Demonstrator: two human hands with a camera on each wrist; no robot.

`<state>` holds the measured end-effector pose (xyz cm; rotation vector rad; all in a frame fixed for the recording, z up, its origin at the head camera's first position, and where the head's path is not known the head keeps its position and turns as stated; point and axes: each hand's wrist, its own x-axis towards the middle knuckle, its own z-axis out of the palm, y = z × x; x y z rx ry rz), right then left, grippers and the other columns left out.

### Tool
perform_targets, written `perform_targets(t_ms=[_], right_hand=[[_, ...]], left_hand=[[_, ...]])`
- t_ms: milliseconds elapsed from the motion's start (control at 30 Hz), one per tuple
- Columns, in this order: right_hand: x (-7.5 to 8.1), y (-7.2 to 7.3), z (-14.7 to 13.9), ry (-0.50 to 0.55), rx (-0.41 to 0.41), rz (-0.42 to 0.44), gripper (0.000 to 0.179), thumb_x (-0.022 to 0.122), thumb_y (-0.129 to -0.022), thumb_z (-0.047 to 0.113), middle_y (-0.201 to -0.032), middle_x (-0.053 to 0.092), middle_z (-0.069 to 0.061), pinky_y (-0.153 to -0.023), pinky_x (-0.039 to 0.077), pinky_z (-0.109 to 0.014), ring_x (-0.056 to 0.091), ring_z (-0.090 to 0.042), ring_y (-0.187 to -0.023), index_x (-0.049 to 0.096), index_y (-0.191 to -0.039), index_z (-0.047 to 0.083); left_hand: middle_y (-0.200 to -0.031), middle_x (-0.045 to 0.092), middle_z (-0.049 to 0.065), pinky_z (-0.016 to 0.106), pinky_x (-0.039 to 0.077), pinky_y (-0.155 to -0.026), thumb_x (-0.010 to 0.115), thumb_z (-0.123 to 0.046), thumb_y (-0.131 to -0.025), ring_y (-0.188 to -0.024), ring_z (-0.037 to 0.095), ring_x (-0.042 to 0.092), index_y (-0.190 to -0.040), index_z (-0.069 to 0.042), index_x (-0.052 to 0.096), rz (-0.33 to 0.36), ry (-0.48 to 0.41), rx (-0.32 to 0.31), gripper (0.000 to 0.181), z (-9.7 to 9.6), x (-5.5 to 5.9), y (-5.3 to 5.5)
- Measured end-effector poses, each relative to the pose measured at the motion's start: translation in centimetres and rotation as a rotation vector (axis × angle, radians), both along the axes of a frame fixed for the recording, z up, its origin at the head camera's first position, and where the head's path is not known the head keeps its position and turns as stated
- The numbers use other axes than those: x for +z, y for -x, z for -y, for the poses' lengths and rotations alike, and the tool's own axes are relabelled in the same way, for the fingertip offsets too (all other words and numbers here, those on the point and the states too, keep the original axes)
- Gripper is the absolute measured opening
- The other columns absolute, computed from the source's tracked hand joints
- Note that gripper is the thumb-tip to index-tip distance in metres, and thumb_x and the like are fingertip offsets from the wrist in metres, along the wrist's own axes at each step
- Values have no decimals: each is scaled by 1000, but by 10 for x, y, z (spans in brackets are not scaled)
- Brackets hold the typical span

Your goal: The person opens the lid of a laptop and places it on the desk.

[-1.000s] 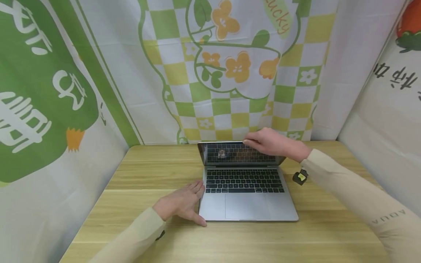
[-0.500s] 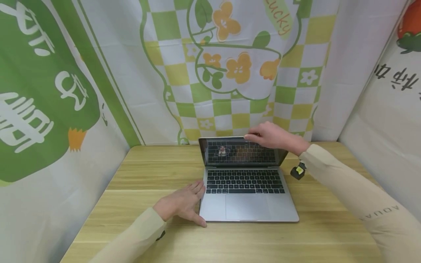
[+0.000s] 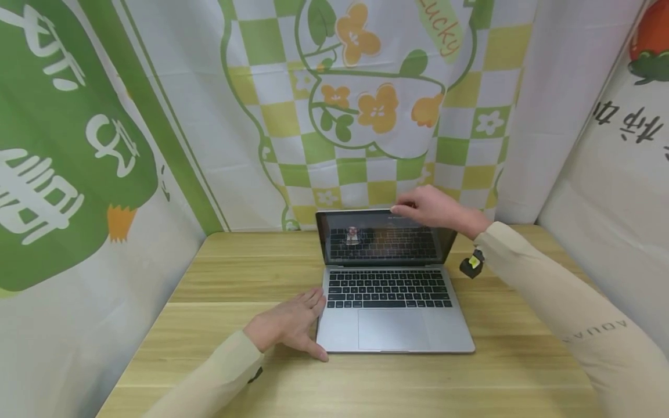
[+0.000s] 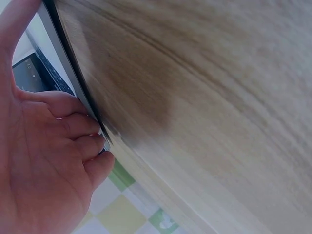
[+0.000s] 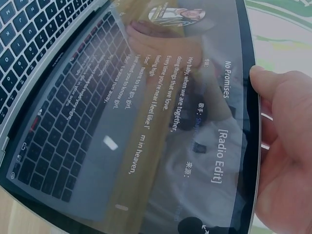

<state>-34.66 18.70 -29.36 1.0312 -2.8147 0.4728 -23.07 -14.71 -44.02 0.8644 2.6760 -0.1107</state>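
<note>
A silver laptop (image 3: 392, 331) lies on the wooden table with its lid raised and tilted back. My right hand (image 3: 431, 206) pinches the top edge of the lid, thumb on the screen side and fingers behind it. The right wrist view shows the lit screen (image 5: 161, 112) with lines of white text, a small round picture and the keyboard's reflection. My left hand (image 3: 290, 322) rests at the base's left side, fingers along the edge and thumb at the front corner. In the left wrist view its fingertips (image 4: 100, 168) touch the laptop's side, the palm facing the camera.
The wooden table (image 3: 235, 261) reaches back to a green and yellow checked curtain (image 3: 334, 157) close behind the lid. Printed cloth walls (image 3: 177, 278) stand at left and right. A small black device (image 3: 473, 264) is strapped at the right wrist.
My right hand has risen and pushed the lid farther back, so more of the screen shows. The left hand and the laptop's base have stayed put.
</note>
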Motion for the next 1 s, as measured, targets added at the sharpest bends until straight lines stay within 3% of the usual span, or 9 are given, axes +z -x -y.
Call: perform_targets(t_ms=[333, 500, 1000], right_hand=[[2, 13, -6, 24, -73, 6, 37, 56, -100, 36, -56, 43, 2, -53, 35, -29, 35, -13, -50, 56, -70, 15], [3, 19, -8, 20, -97, 35, 36, 56, -99, 40, -57, 45, 2, -54, 37, -30, 37, -14, -50, 60, -73, 15], [6, 28, -15, 9, -102, 15, 40, 58, -98, 38, -54, 45, 3, -52, 36, -29, 38, -13, -48, 55, -66, 15]], left_hand=[[-164, 13, 19, 43, 19, -125, 60, -86, -66, -153, 30, 15, -154, -1, 24, -1, 4, -8, 128, 0, 0, 1], [-164, 13, 19, 42, 19, -125, 59, -87, -67, -153, 31, 15, -154, 0, 24, -7, 10, -16, 128, 0, 0, 1], [-164, 12, 19, 44, 19, -125, 58, -88, -67, -153, 31, 14, -154, 0, 23, -5, -10, -14, 129, 2, -3, 1]])
